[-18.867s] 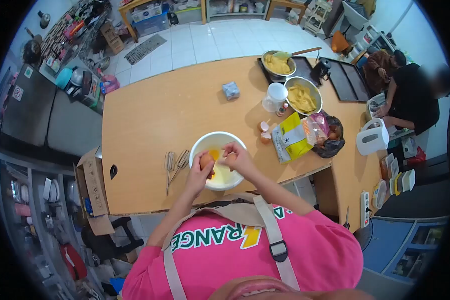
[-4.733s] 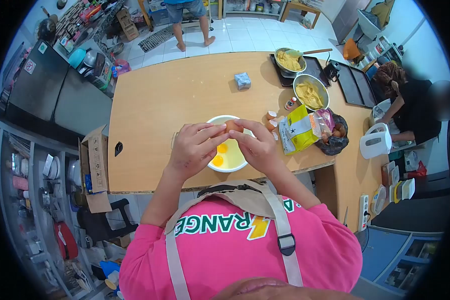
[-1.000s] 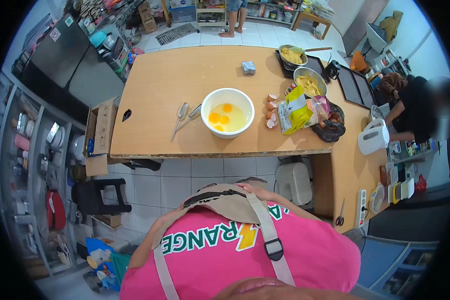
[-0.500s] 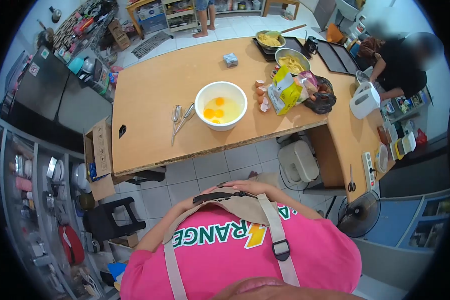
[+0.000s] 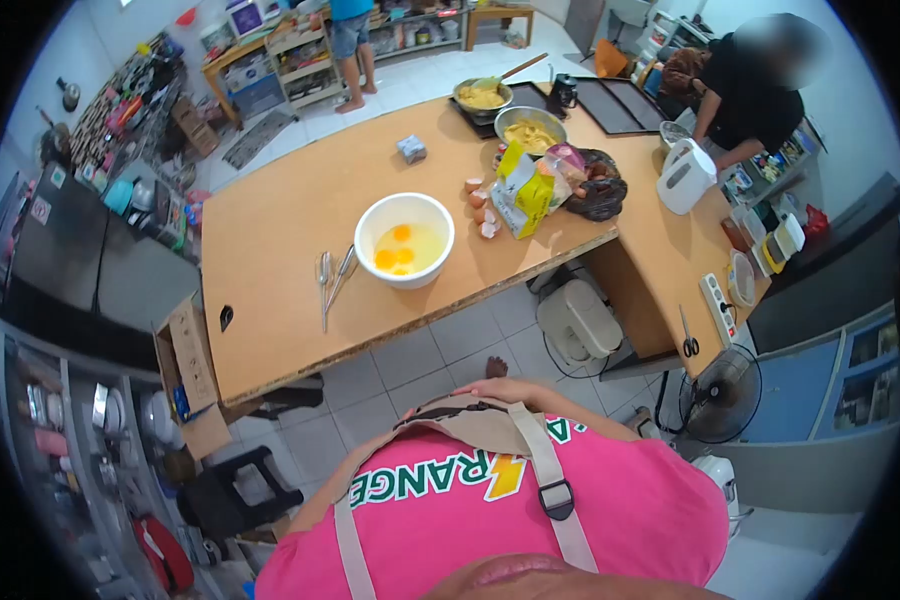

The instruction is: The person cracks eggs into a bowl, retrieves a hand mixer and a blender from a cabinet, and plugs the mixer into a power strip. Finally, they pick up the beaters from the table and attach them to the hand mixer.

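Observation:
My right hand (image 5: 492,388) rests low against the beige carrier at my front, its fingers mostly hidden. Of my left hand, only a bit near the carrier's top edge (image 5: 408,413) shows, the fingers hidden behind the cloth. Ahead on the wooden table (image 5: 300,215) is a white bowl (image 5: 368,222) with several raw egg yolks in clear egg white. Two metal beaters (image 5: 324,290) lie left of it. Cracked eggshells (image 5: 478,200) and a yellow-green packet (image 5: 522,192) stand to its right, beside a dark plastic bag (image 5: 598,190).
Bowls of yellow food (image 5: 530,131), black trays (image 5: 620,106) and a white jug (image 5: 685,177) are farther right. A person in black (image 5: 755,100) is at the right side; another stands behind the table. A fan (image 5: 722,394) and black stool (image 5: 235,495) flank me.
The view has shifted, so the table and bowl appear farther left. My hands show less above the carrier, and a foot now shows below the table. The person at the back shows up to the torso.

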`<state>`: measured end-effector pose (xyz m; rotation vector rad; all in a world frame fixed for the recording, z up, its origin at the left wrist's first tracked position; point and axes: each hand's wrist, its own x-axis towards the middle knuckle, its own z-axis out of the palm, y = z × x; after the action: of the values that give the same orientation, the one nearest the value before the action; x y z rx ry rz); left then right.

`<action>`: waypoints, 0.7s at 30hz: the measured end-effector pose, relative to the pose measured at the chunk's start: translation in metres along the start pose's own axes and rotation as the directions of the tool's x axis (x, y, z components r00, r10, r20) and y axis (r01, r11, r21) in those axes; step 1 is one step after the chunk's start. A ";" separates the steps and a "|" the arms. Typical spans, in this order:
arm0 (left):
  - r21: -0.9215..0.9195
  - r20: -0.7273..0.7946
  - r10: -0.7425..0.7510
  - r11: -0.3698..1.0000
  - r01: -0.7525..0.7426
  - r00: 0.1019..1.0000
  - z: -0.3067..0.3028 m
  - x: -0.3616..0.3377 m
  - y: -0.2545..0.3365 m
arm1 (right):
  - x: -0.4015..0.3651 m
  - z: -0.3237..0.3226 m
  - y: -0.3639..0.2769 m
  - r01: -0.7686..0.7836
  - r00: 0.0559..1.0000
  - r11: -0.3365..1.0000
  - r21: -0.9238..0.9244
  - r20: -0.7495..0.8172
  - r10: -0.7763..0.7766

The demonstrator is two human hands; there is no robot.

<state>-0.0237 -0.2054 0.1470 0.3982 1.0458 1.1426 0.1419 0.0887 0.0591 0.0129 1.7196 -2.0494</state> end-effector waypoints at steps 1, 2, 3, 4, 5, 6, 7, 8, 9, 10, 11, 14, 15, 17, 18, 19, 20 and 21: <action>0.003 0.012 -0.001 1.000 0.001 1.000 0.006 -0.006 0.007 | -0.006 -0.002 0.004 0.007 1.000 1.000 -0.005 -0.023 -0.007; 0.005 0.019 -0.006 1.000 0.006 1.000 0.012 -0.009 0.012 | -0.016 0.009 -0.012 -0.060 0.995 0.995 0.075 -0.069 0.065; 0.008 0.037 -0.012 1.000 0.012 0.999 0.017 -0.011 0.020 | -0.023 0.016 -0.023 -0.121 0.985 0.980 0.161 -0.107 0.139; 0.017 0.048 -0.017 1.000 0.017 0.999 0.022 -0.011 0.026 | -0.026 0.016 -0.019 -0.099 0.986 0.991 0.089 -0.126 0.110; 0.025 0.069 -0.020 1.000 0.018 0.997 0.026 -0.009 0.032 | -0.031 0.015 -0.016 -0.094 0.984 0.991 0.092 -0.144 0.106; 0.036 0.087 -0.024 0.999 0.021 0.996 0.031 -0.004 0.038 | -0.037 0.017 -0.018 -0.097 0.982 0.994 0.042 -0.158 0.102; 0.052 0.110 -0.027 0.998 0.021 0.994 0.037 -0.002 0.044 | -0.044 0.018 -0.018 -0.100 0.980 0.995 -0.009 -0.174 0.097; 0.065 0.138 -0.031 0.998 0.022 0.990 0.043 0.001 0.051 | -0.050 0.018 -0.017 -0.094 0.976 0.996 -0.005 -0.196 0.091; 0.084 0.163 -0.037 0.996 0.023 0.986 0.050 0.006 0.059 | -0.055 0.019 -0.016 -0.105 0.962 0.992 -0.066 -0.261 0.084; 0.109 0.190 -0.042 0.994 0.022 0.981 0.058 0.013 0.068 | -0.061 0.019 -0.015 -0.121 0.942 0.985 -0.125 -0.326 0.074; 0.130 0.221 -0.049 0.991 0.020 0.974 0.068 0.021 0.077 | -0.066 0.019 -0.011 -0.115 0.934 0.986 -0.119 -0.352 0.067; 0.228 0.304 -0.082 0.974 0.011 0.949 0.091 0.061 0.094 | -0.084 0.016 -0.005 -0.076 0.891 0.997 -0.025 -0.451 0.056; 0.248 0.327 -0.103 0.969 0.020 0.939 0.090 0.086 0.091 | -0.093 0.017 -0.017 -0.085 0.864 0.995 -0.054 -0.502 0.047; 0.786 0.284 -0.395 0.618 0.023 0.874 0.081 0.155 0.085 | -0.114 0.016 -0.037 -0.089 0.810 0.994 -0.064 -0.585 0.035; 0.566 0.582 -0.074 0.752 -0.338 0.810 0.094 0.146 0.103 | -0.127 0.014 -0.045 0.020 0.810 0.993 -0.118 -0.580 -0.085; 0.675 0.536 -0.098 0.647 -0.355 0.839 0.105 0.176 0.100 | -0.141 0.015 -0.053 0.126 0.797 0.977 -0.173 -0.569 -0.203; 0.767 0.490 -0.110 0.525 -0.368 0.865 0.121 0.209 0.098 | -0.156 0.020 -0.063 0.128 0.770 0.978 -0.164 -0.605 -0.202; 0.669 0.514 -0.009 0.630 -0.394 0.858 0.146 0.225 0.101 | -0.174 0.027 -0.077 0.277 0.731 0.952 -0.129 -0.615 -0.296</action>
<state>0.0507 0.0688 0.1873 1.4468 1.0065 0.6624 0.2777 0.1305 0.1877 0.5174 2.2631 -2.4263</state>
